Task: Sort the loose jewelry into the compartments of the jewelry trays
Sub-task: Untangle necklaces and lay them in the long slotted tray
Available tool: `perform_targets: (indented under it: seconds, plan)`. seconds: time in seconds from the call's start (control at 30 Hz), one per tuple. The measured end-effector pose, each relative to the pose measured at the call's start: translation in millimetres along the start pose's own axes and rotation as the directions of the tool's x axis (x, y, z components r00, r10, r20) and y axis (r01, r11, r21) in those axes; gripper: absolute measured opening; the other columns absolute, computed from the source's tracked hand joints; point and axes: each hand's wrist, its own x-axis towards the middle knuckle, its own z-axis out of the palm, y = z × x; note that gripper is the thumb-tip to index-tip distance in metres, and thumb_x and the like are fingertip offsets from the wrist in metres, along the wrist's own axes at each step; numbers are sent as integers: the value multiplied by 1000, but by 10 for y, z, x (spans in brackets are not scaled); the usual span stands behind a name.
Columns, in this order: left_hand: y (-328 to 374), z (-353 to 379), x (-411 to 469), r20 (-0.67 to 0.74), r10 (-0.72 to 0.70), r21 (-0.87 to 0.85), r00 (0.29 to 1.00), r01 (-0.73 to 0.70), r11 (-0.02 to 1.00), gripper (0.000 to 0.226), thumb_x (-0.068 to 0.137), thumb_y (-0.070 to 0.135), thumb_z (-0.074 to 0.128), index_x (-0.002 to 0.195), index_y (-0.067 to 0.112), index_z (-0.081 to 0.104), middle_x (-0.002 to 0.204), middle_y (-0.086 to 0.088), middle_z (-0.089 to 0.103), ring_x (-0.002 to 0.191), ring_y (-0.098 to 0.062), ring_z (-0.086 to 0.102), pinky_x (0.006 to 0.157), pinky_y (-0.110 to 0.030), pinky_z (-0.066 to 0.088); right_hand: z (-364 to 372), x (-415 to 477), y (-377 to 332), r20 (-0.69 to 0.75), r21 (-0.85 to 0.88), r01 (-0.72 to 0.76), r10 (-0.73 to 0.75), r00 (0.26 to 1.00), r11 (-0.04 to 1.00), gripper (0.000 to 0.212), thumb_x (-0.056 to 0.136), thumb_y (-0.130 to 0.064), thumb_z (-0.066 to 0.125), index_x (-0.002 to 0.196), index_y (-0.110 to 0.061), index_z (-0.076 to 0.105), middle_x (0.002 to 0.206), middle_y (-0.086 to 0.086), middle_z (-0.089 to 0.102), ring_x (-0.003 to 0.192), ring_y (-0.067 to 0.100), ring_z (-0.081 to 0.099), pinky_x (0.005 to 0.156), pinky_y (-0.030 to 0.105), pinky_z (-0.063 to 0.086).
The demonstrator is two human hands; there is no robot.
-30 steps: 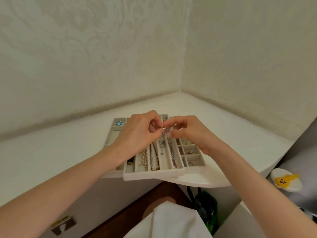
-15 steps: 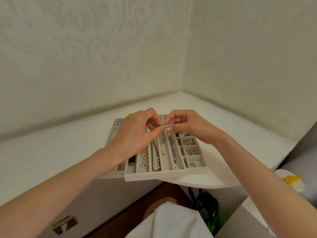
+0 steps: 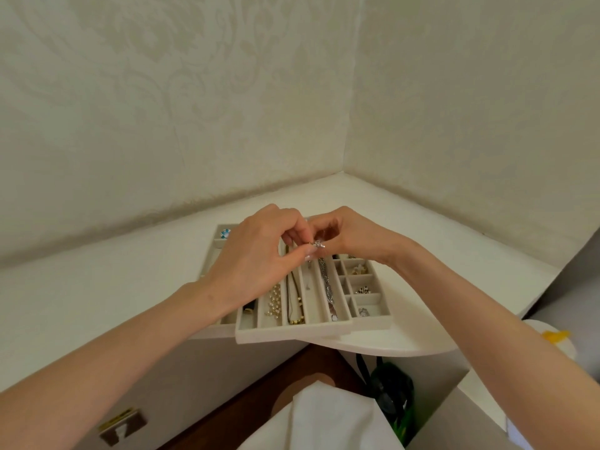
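Hands together over far end of front tray. Left hand and right hand both pinch small silver piece at fingertips, held just above tray's long slots. In tray, left to right: pearl strand, gold necklace, one slot between, silver chain. Blue piece in cell behind tray's far-left corner.

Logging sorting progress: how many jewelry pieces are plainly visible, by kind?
Chains and strands (pearl strand, dark cord, silver chain): 3
Small pieces in small compartments (blue piece, gold piece, dark-stoned piece, silver ring): 4
Black piece: 1
Held silver piece: 1
Total: 9
More may be hidden.
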Motion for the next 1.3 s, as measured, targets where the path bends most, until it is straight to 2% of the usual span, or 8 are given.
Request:
perform_targets:
  seconds: [0.13, 0.3, 0.53, 0.63, 0.83, 1.0, 1.1, 1.3]
  plan:
    - [-4, 16, -45, 4, 46, 39, 999, -46, 998, 13, 77, 26, 69, 77, 33, 57, 75, 19, 53, 79, 2, 50, 66, -9, 32, -16, 48, 24, 5, -102, 39, -39, 999, 994, 24, 75, 0, 74, 74, -22, 66, 68, -8, 56, 62, 5, 44, 61, 17, 36]
    - [-15, 65, -115, 31, 145, 99, 989, -147, 984, 5, 76, 30, 65, 77, 28, 61, 75, 17, 55, 74, 2, 49, 67, -13, 34, -38, 95, 82, -5, -160, 16, -17, 1000, 987, 27, 76, 5, 70, 74, -22, 67, 73, -7, 57, 59, -1, 46, 59, 13, 38]
    - [-54, 139, -217, 113, 251, 127, 961, -265, 956, 17, 79, 40, 55, 77, 26, 64, 73, 18, 58, 75, 2, 42, 68, -12, 34, -122, 135, 186, -81, -200, -25, 8, 997, 979, 22, 76, 6, 68, 77, -15, 70, 78, -4, 60, 56, -4, 48, 59, 11, 38]
    - [-86, 157, -223, 138, 245, 123, 960, -262, 957, 21, 79, 43, 53, 76, 27, 64, 72, 18, 57, 75, 4, 40, 68, -13, 32, -143, 159, 216, -111, -205, -54, 32, 993, 977, 15, 76, 5, 69, 80, -9, 72, 76, -3, 60, 55, -4, 48, 60, 11, 40]
    - [-105, 166, -245, 145, 180, 112, 973, -197, 974, 16, 77, 44, 60, 71, 29, 64, 69, 20, 52, 79, 2, 41, 71, -14, 31, -148, 228, 261, -155, -219, -60, 26, 988, 974, 24, 76, 2, 71, 73, -22, 69, 80, 6, 64, 56, -3, 47, 61, 13, 40]
    - [-63, 157, -267, 157, 152, 118, 976, -171, 978, 12, 74, 41, 63, 69, 30, 63, 67, 19, 52, 77, 0, 42, 74, -20, 36, -132, 285, 270, -179, -256, -65, 19, 984, 965, 15, 76, -1, 72, 78, -16, 71, 73, -3, 61, 56, -4, 48, 60, 9, 39]
    - [-33, 166, -288, 168, 148, 135, 975, -172, 976, 12, 73, 37, 70, 67, 28, 64, 66, 18, 50, 76, 0, 40, 77, -25, 39, -144, 308, 262, -199, -248, -63, 12, 980, 967, 16, 77, -2, 72, 76, -18, 70, 75, 2, 64, 58, -2, 47, 59, 9, 39]
    - [20, 185, -251, 198, 71, 115, 978, -95, 989, 14, 71, 36, 76, 64, 33, 64, 82, 19, 51, 88, 2, 38, 86, -23, 31, -148, 368, 278, -225, -259, -76, 16, 974, 963, 20, 75, -4, 73, 73, -23, 70, 75, 2, 64, 62, 5, 48, 61, 10, 39]
